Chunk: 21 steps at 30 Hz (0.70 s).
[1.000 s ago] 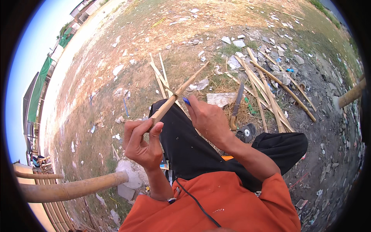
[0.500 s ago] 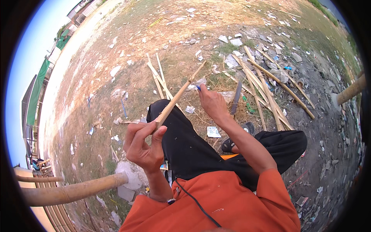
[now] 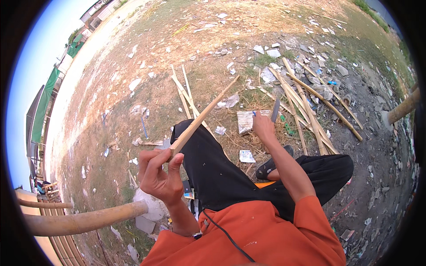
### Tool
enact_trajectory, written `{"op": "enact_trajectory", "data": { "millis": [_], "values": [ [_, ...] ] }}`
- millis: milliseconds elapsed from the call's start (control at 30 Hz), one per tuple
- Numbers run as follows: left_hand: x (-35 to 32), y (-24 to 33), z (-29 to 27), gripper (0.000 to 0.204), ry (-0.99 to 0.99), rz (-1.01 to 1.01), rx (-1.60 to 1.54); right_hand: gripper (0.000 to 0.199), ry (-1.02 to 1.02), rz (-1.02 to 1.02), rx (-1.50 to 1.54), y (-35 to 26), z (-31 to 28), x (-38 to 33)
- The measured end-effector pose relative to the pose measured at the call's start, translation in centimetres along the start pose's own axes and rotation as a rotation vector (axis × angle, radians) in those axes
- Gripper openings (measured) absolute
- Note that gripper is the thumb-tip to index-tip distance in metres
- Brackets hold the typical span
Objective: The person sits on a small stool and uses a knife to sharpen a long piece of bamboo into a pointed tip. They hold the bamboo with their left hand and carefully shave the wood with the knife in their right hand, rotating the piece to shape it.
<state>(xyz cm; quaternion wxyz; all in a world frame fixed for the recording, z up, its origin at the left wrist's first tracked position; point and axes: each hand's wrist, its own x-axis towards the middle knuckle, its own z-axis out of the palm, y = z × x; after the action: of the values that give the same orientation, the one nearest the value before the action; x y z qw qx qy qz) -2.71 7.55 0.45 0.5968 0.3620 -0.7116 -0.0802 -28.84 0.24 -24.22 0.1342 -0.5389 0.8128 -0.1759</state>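
On littered dry ground, left hand (image 3: pixel 159 177) with fingers wrapped around the near end of a bamboo strip (image 3: pixel 202 117) angled up over the black-trousered knee, right hand (image 3: pixel 263 127) closed on a knife (image 3: pixel 275 111) held out beyond it, split bamboo pile (image 3: pixel 310 106) beside.

A single head-worn fisheye view looks steeply down from above the person's chest onto lap and ground. The orange shirt (image 3: pixel 262 235) fills the lower centre, very close to the lens; both forearms rise from it toward mid-frame. The left hand (image 3: pixel 160 175) sits left of centre, the right hand (image 3: pixel 263 127) right of centre and farther out. Littered ground (image 3: pixel 133 66) curves across the upper frame, bending toward the black circular rim; sky shows at the far left edge.
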Motion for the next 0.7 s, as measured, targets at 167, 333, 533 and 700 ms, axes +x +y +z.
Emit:
{"op": "enact_trajectory", "data": {
  "millis": [167,333,533,700],
  "values": [
    [-0.9,-0.7,0.2,0.016,-0.019,-0.051,-0.039,0.036,-0.133,-0.134,0.493,-5.7,-7.9,-4.5],
    [-0.7,-0.5,0.0,0.023,0.009,-0.116,-0.074,0.033,-0.126,-0.365,0.740,-10.0,-14.5,-7.8],
    [-0.7,-0.8,-0.8,0.023,0.015,-0.118,-0.011,0.028,-0.205,-0.682,0.801,-14.0,-18.6,-12.8],
    [-0.3,-0.4,-0.5,0.022,0.000,-0.004,0.020,0.024,-0.066,-0.553,0.582,-15.0,-17.3,-13.5]
  ]
}}
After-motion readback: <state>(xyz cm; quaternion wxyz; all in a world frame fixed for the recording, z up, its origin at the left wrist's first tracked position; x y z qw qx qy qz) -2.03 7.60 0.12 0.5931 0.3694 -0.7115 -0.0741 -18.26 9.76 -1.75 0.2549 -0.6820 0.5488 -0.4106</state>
